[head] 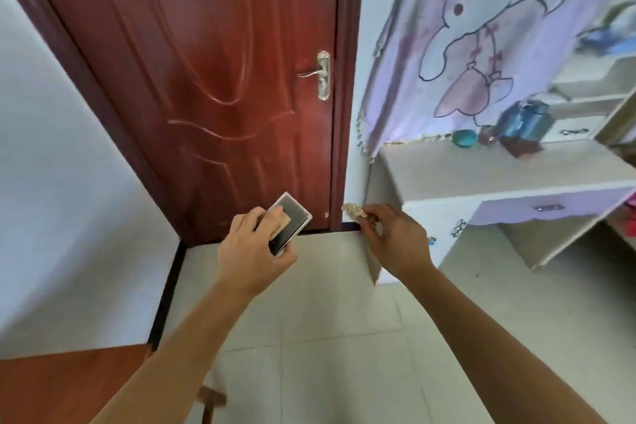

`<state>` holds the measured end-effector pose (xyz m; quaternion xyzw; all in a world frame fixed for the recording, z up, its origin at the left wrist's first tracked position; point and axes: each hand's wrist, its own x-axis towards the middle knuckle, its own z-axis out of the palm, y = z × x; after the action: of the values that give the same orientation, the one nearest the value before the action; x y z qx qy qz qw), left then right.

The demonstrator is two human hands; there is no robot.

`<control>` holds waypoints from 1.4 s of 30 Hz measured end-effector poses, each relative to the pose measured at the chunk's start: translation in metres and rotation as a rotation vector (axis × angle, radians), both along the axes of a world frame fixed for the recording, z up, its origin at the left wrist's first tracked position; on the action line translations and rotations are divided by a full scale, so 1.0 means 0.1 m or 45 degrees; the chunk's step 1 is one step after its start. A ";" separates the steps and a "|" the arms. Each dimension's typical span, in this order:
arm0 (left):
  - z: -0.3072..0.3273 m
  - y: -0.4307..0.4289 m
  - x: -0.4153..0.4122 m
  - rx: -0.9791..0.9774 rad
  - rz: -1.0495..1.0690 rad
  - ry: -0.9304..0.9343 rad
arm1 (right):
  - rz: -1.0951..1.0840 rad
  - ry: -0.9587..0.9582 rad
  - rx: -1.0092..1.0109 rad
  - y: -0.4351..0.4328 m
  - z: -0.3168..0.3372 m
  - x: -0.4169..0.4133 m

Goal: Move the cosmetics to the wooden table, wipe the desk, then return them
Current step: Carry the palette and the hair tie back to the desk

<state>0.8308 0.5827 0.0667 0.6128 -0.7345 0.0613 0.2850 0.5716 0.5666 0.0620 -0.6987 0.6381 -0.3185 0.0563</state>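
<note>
The left hand grips a flat case; the right hand pinches a pale crumpled thing, half hidden.

no text is coming through clearly enough to read. the flat rectangular grey case with a pale rim, which the left hand is gripping, is carrying a narrow tan label strip across its face. a row of small dark characters is running along that strip, but they are blurring too much to make out. the lilac hanging cloth is showing only a dark-outlined cartoon drawing.
</note>
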 end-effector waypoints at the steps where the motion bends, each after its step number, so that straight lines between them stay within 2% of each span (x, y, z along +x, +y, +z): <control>1: 0.00 -0.15 -0.37 -0.011 -0.059 0.002 | -0.075 -0.019 0.001 -0.03 -0.01 -0.35; 6: 0.00 -0.73 -1.83 0.002 -0.275 0.058 | -0.324 -0.101 -0.034 -0.15 -0.04 -1.76; 10: -0.10 -1.12 -2.55 0.032 -0.423 -0.021 | -0.471 -0.161 0.036 -0.37 -0.19 -2.49; 15: -0.36 -1.88 -3.21 0.087 -0.524 -0.052 | -0.580 -0.163 0.088 -0.91 -0.44 -3.09; 22: -0.50 -3.40 -4.10 0.198 -0.616 0.003 | -0.679 -0.092 0.158 -2.21 -0.49 -3.90; 30: -0.69 -4.66 -4.94 0.302 -0.750 -0.119 | -0.778 -0.107 0.214 -3.32 -0.53 -4.69; 33: -0.95 -4.93 -5.17 0.320 -0.740 -0.232 | -0.759 -0.116 0.286 -3.63 -0.78 -4.96; 42: -1.69 -5.56 -5.94 0.766 -0.424 -0.404 | -0.477 0.022 0.560 -4.85 -1.54 -5.98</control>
<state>0.2369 0.0264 -0.1019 0.5241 -0.8443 -0.1099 -0.0190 -0.0263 0.0813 -0.0922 -0.5423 0.8103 -0.1713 0.1410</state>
